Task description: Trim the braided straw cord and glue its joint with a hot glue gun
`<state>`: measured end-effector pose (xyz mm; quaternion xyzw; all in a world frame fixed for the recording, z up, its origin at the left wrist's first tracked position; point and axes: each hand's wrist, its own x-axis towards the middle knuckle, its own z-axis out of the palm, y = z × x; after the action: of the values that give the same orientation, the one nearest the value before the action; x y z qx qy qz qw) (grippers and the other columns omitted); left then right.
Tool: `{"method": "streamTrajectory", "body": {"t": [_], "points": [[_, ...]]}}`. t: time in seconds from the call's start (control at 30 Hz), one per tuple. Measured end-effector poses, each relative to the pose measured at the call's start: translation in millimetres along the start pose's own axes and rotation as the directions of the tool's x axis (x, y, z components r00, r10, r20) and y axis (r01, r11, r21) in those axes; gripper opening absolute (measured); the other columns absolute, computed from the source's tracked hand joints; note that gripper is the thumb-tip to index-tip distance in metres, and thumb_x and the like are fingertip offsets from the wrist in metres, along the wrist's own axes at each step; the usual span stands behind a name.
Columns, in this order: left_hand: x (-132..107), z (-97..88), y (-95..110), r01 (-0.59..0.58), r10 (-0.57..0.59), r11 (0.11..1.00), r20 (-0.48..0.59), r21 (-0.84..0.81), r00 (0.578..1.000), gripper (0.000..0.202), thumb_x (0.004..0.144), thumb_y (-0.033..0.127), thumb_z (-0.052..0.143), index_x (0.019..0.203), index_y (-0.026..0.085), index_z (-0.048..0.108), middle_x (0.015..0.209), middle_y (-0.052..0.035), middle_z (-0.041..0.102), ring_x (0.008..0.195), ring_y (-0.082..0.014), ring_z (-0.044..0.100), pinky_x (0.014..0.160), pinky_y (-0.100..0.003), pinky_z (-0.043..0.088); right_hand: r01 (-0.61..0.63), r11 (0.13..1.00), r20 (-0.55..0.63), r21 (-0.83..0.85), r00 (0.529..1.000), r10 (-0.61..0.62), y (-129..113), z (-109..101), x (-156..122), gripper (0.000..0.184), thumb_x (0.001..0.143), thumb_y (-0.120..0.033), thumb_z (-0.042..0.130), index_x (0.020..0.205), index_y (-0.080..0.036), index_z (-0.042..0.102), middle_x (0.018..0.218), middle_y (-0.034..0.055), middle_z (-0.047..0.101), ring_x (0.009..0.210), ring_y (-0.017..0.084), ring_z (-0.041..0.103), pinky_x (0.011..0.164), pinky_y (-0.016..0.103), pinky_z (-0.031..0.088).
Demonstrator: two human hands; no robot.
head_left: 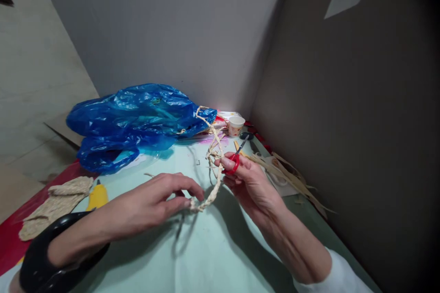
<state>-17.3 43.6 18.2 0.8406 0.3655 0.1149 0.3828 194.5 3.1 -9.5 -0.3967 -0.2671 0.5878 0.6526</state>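
Observation:
A pale straw braid (215, 191) hangs in a curve between my two hands, with loose strands and a looser length rising toward the back. Its lower end lies at the thumb and fingertips of my left hand (156, 201), which is closed lightly around it. My right hand (252, 181) is closed on small scissors (233, 165) with red handles, their blades pointing up and away. The thumb and fingers of that same hand also pinch the braid. The other fingers of my right hand are partly hidden behind the palm.
A blue plastic bag (137, 114) fills the back left of the pale green tabletop (195, 256). A paper cup (236, 127) stands behind my right hand. Flat straw strips (285, 174) lie along the right wall. A woven straw piece (57, 206) and a yellow tool (98, 196) lie at left.

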Motion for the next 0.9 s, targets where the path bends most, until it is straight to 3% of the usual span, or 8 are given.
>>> {"method": "streamTrajectory", "body": {"t": [0.1,0.23,0.3,0.43,0.5,0.6,0.77,0.9], "points": [[6,2.9,16,0.026,-0.015,0.984,0.067,-0.176,0.998,0.029,0.084,0.040,0.058,0.101,0.028,0.079,0.106,-0.0036,0.078,0.103,-0.0303,0.069,0.088,-0.029,0.050,0.017,1.000,-0.009,0.007,1.000,-0.017,-2,0,0,0.035,0.057,-0.026,0.091,0.076,-0.017,0.064,0.076,0.0020,0.073,0.056,0.007,0.044,0.049,0.021,0.031],[6,2.8,20,0.041,-0.031,0.964,0.044,-0.262,0.999,0.023,0.082,0.036,0.065,0.096,0.030,0.082,0.105,-0.0026,0.080,0.102,-0.0298,0.069,0.087,-0.027,0.050,0.042,0.999,-0.022,0.004,0.999,-0.042,-1,-5,5,0.032,0.061,-0.026,0.088,0.079,-0.017,0.064,0.080,0.0028,0.073,0.061,0.009,0.049,0.053,0.022,0.032],[4,4.1,21,0.082,-0.057,0.940,0.086,-0.330,0.995,0.022,0.085,0.039,0.064,0.096,0.030,0.081,0.106,-0.0027,0.080,0.103,-0.0283,0.068,0.088,-0.027,0.049,0.049,0.999,-0.024,-0.001,0.998,-0.049,2,-7,7,0.031,0.063,-0.025,0.087,0.080,-0.017,0.064,0.081,0.0024,0.073,0.062,0.009,0.049,0.054,0.022,0.031],[-1,15.1,24,0.177,-0.086,0.784,0.178,-0.595,0.980,0.031,0.091,0.047,0.058,0.103,0.027,0.077,0.094,-0.0063,0.080,0.090,-0.0247,0.067,0.082,-0.029,0.050,0.058,0.998,0.001,-0.025,0.998,-0.058,9,-6,5,0.028,0.066,-0.025,0.085,0.082,-0.017,0.063,0.081,0.0020,0.073,0.068,0.011,0.053,0.060,0.024,0.034],[-2,23.2,26,0.187,-0.093,0.696,0.172,-0.693,0.981,0.033,0.089,0.049,0.060,0.101,0.024,0.076,0.078,-0.0063,0.077,0.074,-0.0212,0.064,0.071,-0.028,0.049,0.069,0.996,0.015,-0.048,0.998,-0.068,10,-4,2,0.027,0.068,-0.026,0.084,0.083,-0.018,0.062,0.082,0.0017,0.073,0.072,0.013,0.055,0.063,0.026,0.036],[-3,33.4,29,0.181,-0.148,0.682,0.109,-0.709,0.983,0.026,0.085,0.046,0.068,0.091,0.021,0.075,0.059,-0.0007,0.066,0.057,-0.0137,0.052,0.058,-0.023,0.042,0.080,0.995,0.036,-0.061,0.996,-0.078,8,-1,-2,0.028,0.069,-0.027,0.083,0.085,-0.019,0.061,0.082,0.0014,0.073,0.075,0.014,0.057,0.066,0.027,0.037],[-5,39.1,29,0.115,-0.161,0.656,0.011,-0.746,0.987,0.021,0.081,0.040,0.073,0.090,0.021,0.075,0.069,-0.0019,0.070,0.062,-0.0149,0.056,0.061,-0.025,0.045,0.094,0.994,0.069,-0.061,0.994,-0.090,3,0,-7,0.027,0.070,-0.028,0.083,0.084,-0.020,0.061,0.081,0.0002,0.071,0.078,0.015,0.057,0.067,0.028,0.038],[-12,41.2,24,0.104,-0.165,0.625,-0.001,-0.774,0.986,0.017,0.083,0.034,0.073,0.093,0.020,0.076,0.073,-0.0029,0.073,0.064,-0.0149,0.059,0.063,-0.025,0.047,0.080,0.993,0.089,-0.083,0.993,-0.073,6,2,-10,0.025,0.071,-0.028,0.082,0.085,-0.021,0.063,0.082,-0.0005,0.071,0.077,0.015,0.056,0.067,0.028,0.037]]}}
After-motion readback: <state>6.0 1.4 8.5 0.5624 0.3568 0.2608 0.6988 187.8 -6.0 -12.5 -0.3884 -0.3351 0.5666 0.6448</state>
